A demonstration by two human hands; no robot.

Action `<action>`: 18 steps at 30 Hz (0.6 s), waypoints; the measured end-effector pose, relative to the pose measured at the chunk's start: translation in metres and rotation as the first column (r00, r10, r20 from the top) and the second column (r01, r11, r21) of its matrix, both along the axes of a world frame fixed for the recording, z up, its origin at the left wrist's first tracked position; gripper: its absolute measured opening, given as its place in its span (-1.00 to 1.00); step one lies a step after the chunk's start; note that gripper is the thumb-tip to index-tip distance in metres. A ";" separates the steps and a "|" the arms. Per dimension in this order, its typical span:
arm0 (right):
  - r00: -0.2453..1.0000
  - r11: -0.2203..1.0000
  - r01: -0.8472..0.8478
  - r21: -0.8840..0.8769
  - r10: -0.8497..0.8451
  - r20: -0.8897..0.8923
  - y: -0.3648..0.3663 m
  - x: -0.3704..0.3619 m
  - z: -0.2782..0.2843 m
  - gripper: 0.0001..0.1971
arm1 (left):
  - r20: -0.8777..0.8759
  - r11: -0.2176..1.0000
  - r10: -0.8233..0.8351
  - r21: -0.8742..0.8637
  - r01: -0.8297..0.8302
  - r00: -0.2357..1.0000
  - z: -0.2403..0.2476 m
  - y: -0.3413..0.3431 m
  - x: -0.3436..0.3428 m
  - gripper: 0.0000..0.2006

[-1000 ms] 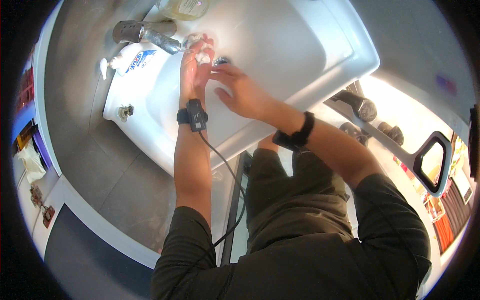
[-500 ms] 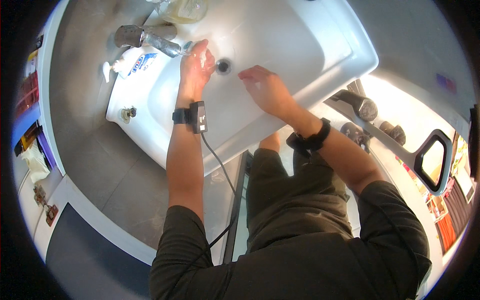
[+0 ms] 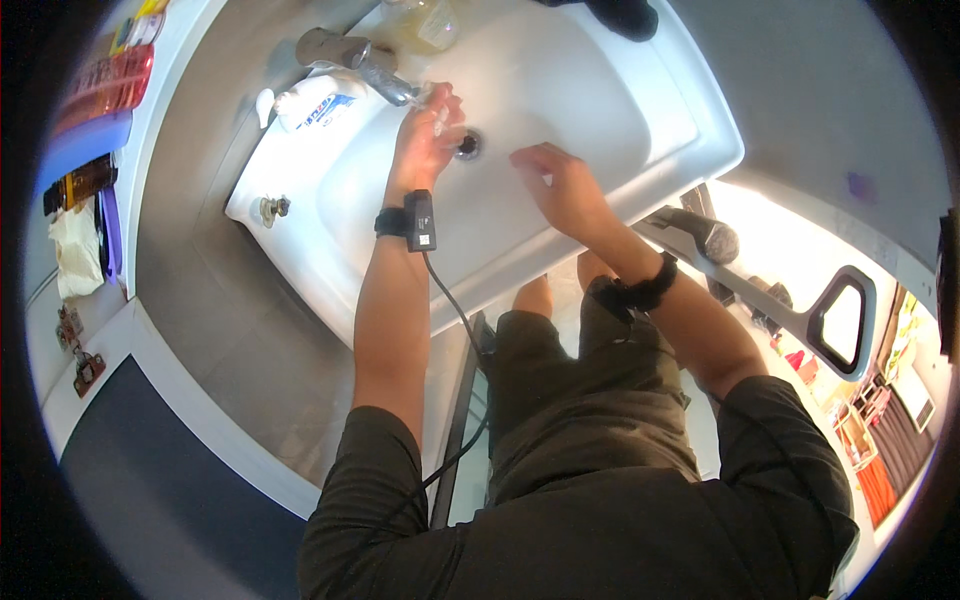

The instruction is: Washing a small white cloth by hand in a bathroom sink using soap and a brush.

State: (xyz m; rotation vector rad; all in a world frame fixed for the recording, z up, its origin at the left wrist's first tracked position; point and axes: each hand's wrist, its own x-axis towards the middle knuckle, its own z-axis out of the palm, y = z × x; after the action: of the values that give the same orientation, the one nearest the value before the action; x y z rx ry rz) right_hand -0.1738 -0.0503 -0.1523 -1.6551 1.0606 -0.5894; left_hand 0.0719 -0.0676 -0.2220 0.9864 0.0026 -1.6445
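Observation:
My left hand (image 3: 430, 140) is held under the spout of a metal faucet (image 3: 385, 84), palm partly up and fingers loosely curled, with water or foam on it. Water runs from the spout onto its fingertips. Just right of the drain (image 3: 467, 146), my right hand (image 3: 566, 190) hovers above the white sink (image 3: 590, 110), fingers bent toward the left hand; I see no object in it. A white pump bottle (image 3: 308, 103) with a blue label lies or leans on the sink's left corner. A black strap with a small box (image 3: 420, 220) circles my left wrist, another strap (image 3: 645, 288) my right.
A clear bottle of yellowish liquid (image 3: 428, 28) stands behind the faucet. Something dark (image 3: 625, 15) rests at the sink's far edge. A brass fitting (image 3: 272, 209) sits on the left rim. A cable (image 3: 455, 295) trails from my left wrist. At right is a grey looped handle (image 3: 848, 325).
The whole view has shifted, bringing the dark thing at the sink's far edge further into sight. Both hands stay about where they were over the sink, their fingers turned slightly.

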 end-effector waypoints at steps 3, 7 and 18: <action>1.000 1.000 -0.010 -0.007 0.010 0.010 -0.001 0.002 0.002 -0.84 | 0.185 0.991 0.025 0.122 -0.049 0.982 0.019 -0.004 -0.013 -0.75; 0.999 0.994 -0.040 -0.098 0.040 -0.004 -0.004 0.016 0.018 -0.84 | 0.303 0.984 0.022 0.164 -0.075 0.953 0.021 -0.008 -0.007 -0.70; 0.990 0.743 -0.131 -0.656 0.126 -0.055 -0.056 0.098 0.111 -0.21 | 0.657 0.935 -0.270 0.354 0.028 0.704 0.025 0.048 0.002 -0.68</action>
State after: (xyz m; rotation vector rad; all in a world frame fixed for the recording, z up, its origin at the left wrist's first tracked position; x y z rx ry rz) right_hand -0.0754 -0.1066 -0.0413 -2.3267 0.7618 -0.9399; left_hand 0.0739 -0.0192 -0.1969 1.8722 -0.3457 -1.3343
